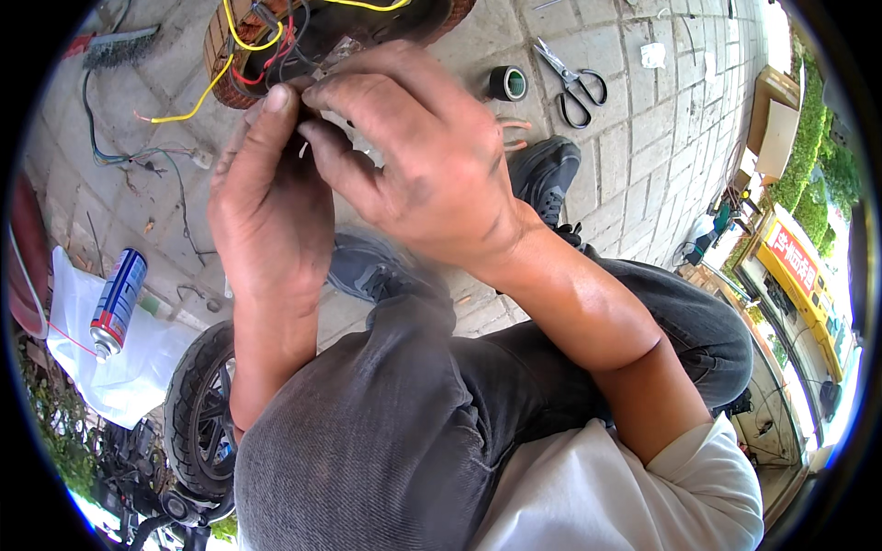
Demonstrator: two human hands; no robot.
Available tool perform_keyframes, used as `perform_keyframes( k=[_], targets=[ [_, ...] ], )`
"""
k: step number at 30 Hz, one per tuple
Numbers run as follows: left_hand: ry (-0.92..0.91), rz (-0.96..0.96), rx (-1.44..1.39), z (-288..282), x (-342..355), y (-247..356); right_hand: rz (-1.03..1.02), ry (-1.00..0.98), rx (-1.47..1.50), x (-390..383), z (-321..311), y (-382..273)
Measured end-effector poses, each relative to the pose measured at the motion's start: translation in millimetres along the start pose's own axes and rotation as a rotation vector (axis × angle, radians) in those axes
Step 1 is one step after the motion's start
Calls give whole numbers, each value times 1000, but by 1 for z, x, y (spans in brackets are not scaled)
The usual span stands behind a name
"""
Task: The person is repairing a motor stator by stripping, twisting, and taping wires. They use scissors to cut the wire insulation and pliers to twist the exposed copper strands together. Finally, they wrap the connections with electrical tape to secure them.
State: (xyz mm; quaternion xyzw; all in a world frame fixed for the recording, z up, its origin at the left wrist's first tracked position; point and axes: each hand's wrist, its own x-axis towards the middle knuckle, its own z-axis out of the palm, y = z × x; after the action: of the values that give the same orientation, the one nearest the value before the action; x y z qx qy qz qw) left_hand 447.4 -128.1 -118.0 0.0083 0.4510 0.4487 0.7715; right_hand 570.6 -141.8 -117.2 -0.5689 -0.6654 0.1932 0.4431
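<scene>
My left hand (268, 188) and my right hand (418, 151) meet at the upper middle, their thumbs and fingertips pinched together. A thin black wire (292, 62) runs into the pinch; its end is hidden by the fingers. Just beyond lies a round, dark part with a brown, ridged rim (223, 60), possibly a wheel. Out of it come a red wire (248, 80) and yellow wires (197, 110), one with a bare copper end pointing left.
Right of my hands lie a black tape roll (508, 84) and scissors (574, 83). At left are a brush (124, 48), a loose cable (92, 119), a spray can (119, 298) on a white plastic bag (138, 390), and a tyre (188, 413) beside my left forearm.
</scene>
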Motion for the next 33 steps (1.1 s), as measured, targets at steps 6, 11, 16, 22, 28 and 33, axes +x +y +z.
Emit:
perform_keyframes(
  k=[6,11,16,22,28,33],
  targets=[
    [-5,0,15,2,-2,2,-58,20,-20,1,2,5],
    [3,76,110,1,-4,1,-14,-69,-63,1,-4,7],
    [-10,118,161,-2,-4,0,76,-107,-39,2,-6,5],
    [-17,88,94,6,-4,-1,283,-136,127,4,-7,-1],
    [-39,73,111,1,-2,1,325,-137,158,4,-7,-5],
    [-27,89,121,4,-4,2,250,-97,112,1,-5,-1]
  ],
)
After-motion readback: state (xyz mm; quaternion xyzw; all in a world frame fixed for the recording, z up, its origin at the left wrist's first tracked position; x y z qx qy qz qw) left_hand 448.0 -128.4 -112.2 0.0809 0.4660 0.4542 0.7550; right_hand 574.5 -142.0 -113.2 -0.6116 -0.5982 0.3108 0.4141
